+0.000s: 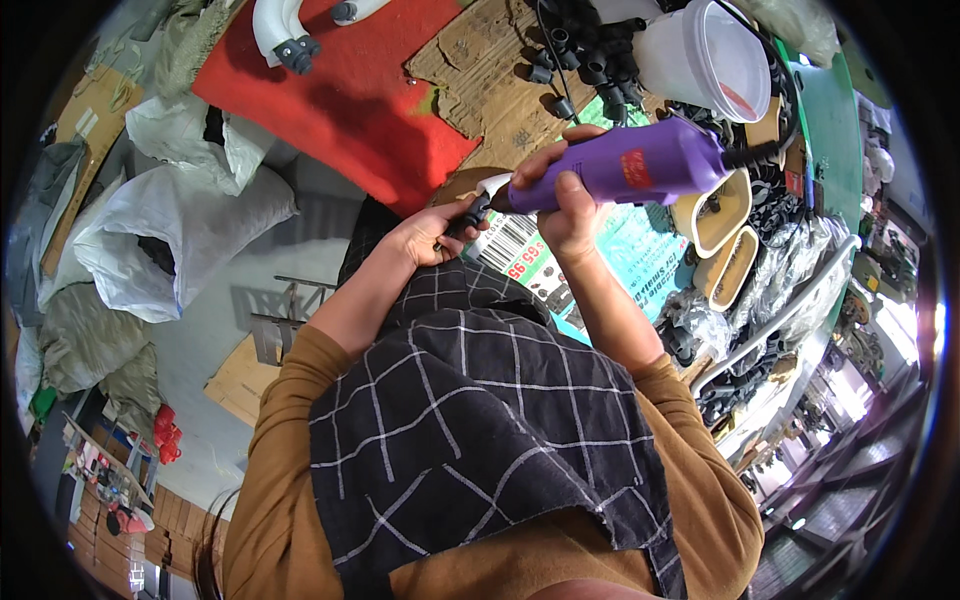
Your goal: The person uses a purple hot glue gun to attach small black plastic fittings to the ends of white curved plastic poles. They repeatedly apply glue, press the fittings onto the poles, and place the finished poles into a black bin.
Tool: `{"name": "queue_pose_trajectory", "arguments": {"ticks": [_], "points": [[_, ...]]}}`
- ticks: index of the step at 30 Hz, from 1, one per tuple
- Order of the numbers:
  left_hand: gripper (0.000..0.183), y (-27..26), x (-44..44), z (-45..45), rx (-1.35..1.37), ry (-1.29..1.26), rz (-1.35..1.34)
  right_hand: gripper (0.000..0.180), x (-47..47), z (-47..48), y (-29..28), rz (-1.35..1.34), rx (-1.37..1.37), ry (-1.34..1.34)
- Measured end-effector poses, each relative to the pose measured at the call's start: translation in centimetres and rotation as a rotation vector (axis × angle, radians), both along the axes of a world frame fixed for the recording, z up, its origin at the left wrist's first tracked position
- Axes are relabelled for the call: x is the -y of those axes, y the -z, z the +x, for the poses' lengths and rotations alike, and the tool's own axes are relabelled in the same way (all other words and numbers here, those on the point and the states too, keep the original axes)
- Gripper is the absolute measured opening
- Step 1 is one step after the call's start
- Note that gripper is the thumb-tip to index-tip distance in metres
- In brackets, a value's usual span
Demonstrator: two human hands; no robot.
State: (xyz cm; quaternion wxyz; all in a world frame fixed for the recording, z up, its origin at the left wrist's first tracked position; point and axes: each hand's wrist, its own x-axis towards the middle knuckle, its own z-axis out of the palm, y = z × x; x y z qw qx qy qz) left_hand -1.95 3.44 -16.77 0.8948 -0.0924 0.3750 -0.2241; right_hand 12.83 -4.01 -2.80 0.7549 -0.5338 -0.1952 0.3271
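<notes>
My right hand (571, 199) is closed around a purple corded electric screwdriver (630, 166), which lies nearly level and points left. Its dark tip meets a black plastic fitting (474, 213) at the end of a white tube (493, 182). Fingers and thumb of my left hand (439, 234) grip that fitting from the left. Whether a screw sits at the tip cannot be made out. Under both hands lies a printed sheet (517, 251) with a barcode, at the bench edge by my checked apron.
Black plastic fittings (592, 64) are heaped beside a white bucket (682, 52). Cream trays (726, 268) with small parts stand at the right. White foam-covered tubes (277, 26) rest on red cloth (330, 112). Sacks (195, 232) stand on the floor at left.
</notes>
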Motion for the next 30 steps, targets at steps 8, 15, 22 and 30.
{"name": "queue_pose_trajectory", "arguments": {"ticks": [8,15,22,30], "points": [[0.026,-1.9,-2.1,0.8,0.091,0.355,0.900,0.055,1.9,2.6,-2.1,0.146,0.004,0.213],[0.024,-3.2,-4.0,4.9,0.470,0.316,2.269,0.049,8.3,8.9,-1.2,-1.024,0.574,0.342],[0.043,-5.0,-0.6,5.1,0.470,0.950,2.541,0.049,14.8,6.9,7.2,-1.231,0.978,0.337],[0.044,-11.2,-0.1,4.9,0.627,0.461,2.256,0.045,21.6,-5.6,3.3,-0.342,-0.774,0.842]]}}
